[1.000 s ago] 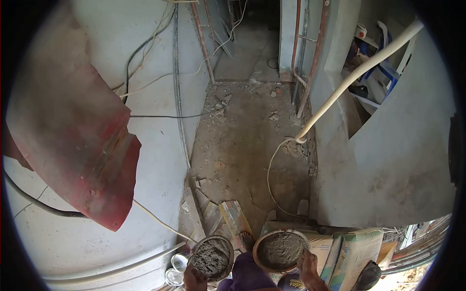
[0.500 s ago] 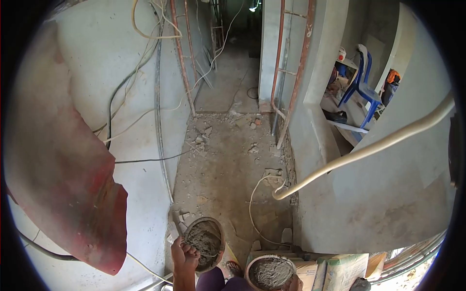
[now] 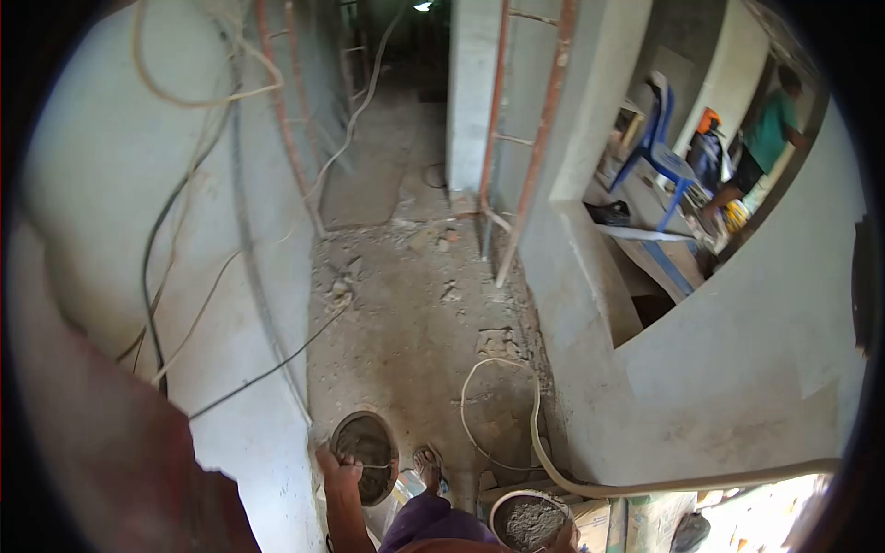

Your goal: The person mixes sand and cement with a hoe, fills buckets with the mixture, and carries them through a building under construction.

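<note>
Moved: left pan [image 3: 364, 444] sits lower and smaller in view than a second ago; pale hose [image 3: 645, 484] has dropped to its right.
Left hand [image 3: 339, 468]: clenched on that pan's near rim; grey mortar fills it.
Right pan [image 3: 527, 521]: right of the left pan, cut by the frame edge.
Room: rubble-strewn floor [image 3: 415, 304] lies open beyond the left pan, with walls close on both sides.
Hidden: right hand out of frame, so its grip cannot be told.

Plastered walls [image 3: 737, 369], rubble-strewn floor [image 3: 415, 304], blue chair [image 3: 659, 152]
</note>
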Demonstrator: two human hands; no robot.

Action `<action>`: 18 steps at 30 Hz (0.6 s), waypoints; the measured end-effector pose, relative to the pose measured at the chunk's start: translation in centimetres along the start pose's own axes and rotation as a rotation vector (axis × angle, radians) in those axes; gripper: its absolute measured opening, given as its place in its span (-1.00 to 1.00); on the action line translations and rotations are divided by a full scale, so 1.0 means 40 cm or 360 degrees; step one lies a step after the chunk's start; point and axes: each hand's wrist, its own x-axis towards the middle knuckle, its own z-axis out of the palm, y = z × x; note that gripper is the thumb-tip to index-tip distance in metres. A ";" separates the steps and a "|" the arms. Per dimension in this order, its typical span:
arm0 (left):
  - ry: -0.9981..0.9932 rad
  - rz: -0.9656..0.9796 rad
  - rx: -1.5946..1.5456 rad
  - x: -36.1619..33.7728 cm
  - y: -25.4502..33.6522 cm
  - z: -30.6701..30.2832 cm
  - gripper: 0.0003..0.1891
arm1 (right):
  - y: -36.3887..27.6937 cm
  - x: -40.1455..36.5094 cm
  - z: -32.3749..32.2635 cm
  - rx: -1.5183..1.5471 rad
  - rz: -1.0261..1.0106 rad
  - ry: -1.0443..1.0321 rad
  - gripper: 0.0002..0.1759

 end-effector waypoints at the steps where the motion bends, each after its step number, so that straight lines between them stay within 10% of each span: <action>1: -0.0040 -0.0043 0.0089 0.030 0.012 0.025 -0.71 | -0.004 -0.005 0.019 0.0030 -0.0009 0.0030 -0.60; 3: 0.0255 -0.0079 0.0038 0.084 0.034 0.045 -0.73 | 0.003 -0.040 0.041 0.0106 -0.0026 0.0131 -0.60; 5: 0.0060 0.0685 0.0828 0.368 0.023 -0.073 -0.59 | -0.006 -0.079 0.052 0.0161 -0.0044 0.0238 -0.60; 7: 0.0470 -0.0076 0.0137 0.259 0.104 0.094 -0.64 | -0.026 -0.124 0.052 0.0159 -0.0044 0.0340 -0.60; 9: 0.0374 -0.0055 0.0035 0.460 0.154 0.023 -0.66 | -0.039 -0.153 0.066 0.0191 -0.0047 0.0437 -0.60; 11: 0.0114 0.0595 0.1035 0.592 0.188 0.037 -0.48 | -0.057 -0.162 0.094 0.0227 -0.0051 0.0510 -0.61; 13: -0.0526 0.0305 0.0759 0.581 0.251 0.138 -0.36 | -0.068 -0.155 0.135 0.0275 -0.0053 0.0566 -0.61; 18: -0.0338 -0.0016 0.0489 0.674 0.344 0.399 -0.09 | -0.148 -0.040 0.296 0.0440 -0.0137 0.0600 -0.61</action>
